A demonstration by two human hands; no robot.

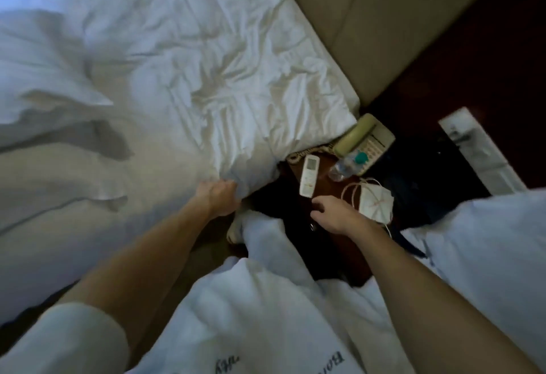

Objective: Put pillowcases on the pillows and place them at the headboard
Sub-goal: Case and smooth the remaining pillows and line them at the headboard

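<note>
A large white pillow in a wrinkled pillowcase (pixel 224 57) lies on the bed against the beige padded headboard (pixel 384 19). My left hand (pixel 220 197) is closed on that pillow's near corner at the bed's edge. My right hand (pixel 334 214) hovers over the dark nightstand with its fingers apart and nothing in them. A second white pillow (pixel 41 66) lies blurred at the far left of the bed. White fabric with printed lettering (pixel 266 323) bunches in front of me between my arms.
The dark wooden nightstand (pixel 334 255) carries a white remote control (pixel 308 175), a beige telephone (pixel 365 137), a plastic water bottle (pixel 345 163) and a white face mask (pixel 373 202). More white fabric (pixel 487 240) lies at the right. The white bedsheet (pixel 59 226) spreads at the left.
</note>
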